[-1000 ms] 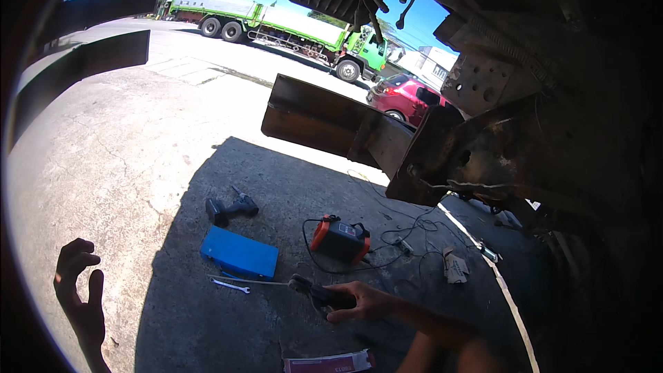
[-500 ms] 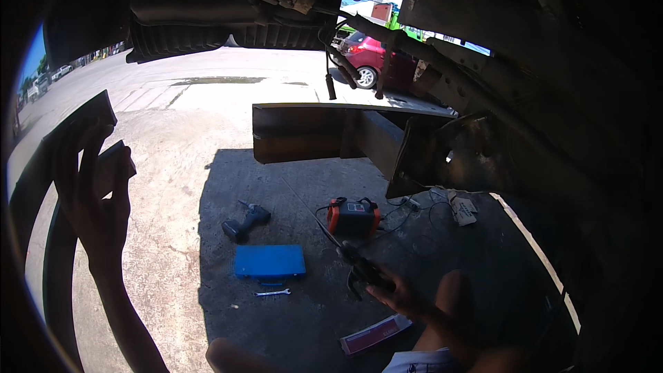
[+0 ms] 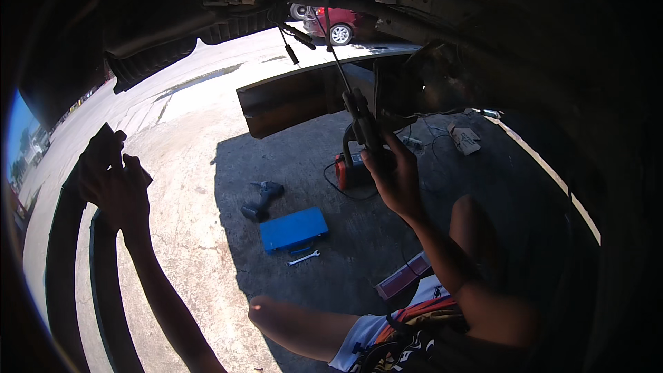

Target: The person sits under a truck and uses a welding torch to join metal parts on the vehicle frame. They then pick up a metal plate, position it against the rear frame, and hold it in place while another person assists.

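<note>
At the left, my left hand (image 3: 121, 190) grips the upper end of a dark metal channel frame (image 3: 65, 249), its fingers bent over the edge. My right hand (image 3: 397, 176) is closed around the handle of a black welding electrode holder (image 3: 362, 121). A thin welding rod (image 3: 338, 62) points up and away from the holder's jaws. In the picture, the rod passes in front of a dark steel beam (image 3: 280, 102); I cannot tell whether they touch. Behind the right hand stands an orange and black welding machine (image 3: 353, 173), partly hidden by the holder and hand.
On the shaded concrete lie a cordless drill (image 3: 262, 200), a blue metal case (image 3: 295, 229), a wrench (image 3: 304, 258) and a flat reddish box (image 3: 400, 278). Dark vehicle parts (image 3: 155, 45) hang overhead with loose cables (image 3: 291, 53). A red car (image 3: 345, 17) stands farther off.
My right hand has lifted the electrode holder up and forward, and the rod now points toward the top. My left hand still holds the frame, with fingers more bent. The whole view has tilted.
</note>
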`<state>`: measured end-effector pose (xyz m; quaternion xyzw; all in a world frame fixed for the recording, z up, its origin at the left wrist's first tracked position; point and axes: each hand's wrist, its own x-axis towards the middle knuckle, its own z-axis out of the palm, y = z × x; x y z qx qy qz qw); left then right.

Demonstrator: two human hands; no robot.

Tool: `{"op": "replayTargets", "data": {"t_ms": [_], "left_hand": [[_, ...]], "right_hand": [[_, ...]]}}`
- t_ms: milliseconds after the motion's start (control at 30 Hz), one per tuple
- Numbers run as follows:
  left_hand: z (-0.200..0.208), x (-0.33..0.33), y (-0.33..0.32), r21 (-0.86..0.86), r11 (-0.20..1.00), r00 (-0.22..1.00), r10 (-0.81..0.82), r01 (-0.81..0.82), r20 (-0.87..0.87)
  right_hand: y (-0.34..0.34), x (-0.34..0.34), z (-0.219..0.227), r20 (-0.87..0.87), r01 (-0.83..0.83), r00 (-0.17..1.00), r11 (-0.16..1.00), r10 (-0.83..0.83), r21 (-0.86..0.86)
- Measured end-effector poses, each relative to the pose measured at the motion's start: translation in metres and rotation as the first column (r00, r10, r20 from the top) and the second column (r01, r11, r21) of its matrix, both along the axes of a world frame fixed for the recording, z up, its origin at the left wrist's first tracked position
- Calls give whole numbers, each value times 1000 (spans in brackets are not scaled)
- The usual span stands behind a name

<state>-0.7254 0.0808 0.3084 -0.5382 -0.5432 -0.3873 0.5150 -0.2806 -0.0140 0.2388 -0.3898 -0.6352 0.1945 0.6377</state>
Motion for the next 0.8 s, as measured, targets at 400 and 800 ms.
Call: {"op": "replayTargets", "data": {"t_ms": [400, 800], "left_hand": [[12, 55, -103, -114, 686, 671, -641, 719, 373], [58, 127, -308, 120, -505, -489, -707, 855, 511]], "right_hand": [[26, 22, 34, -21, 173, 985, 975, -171, 137], [24, 35, 35, -51, 79, 996, 992, -75, 93]]}}
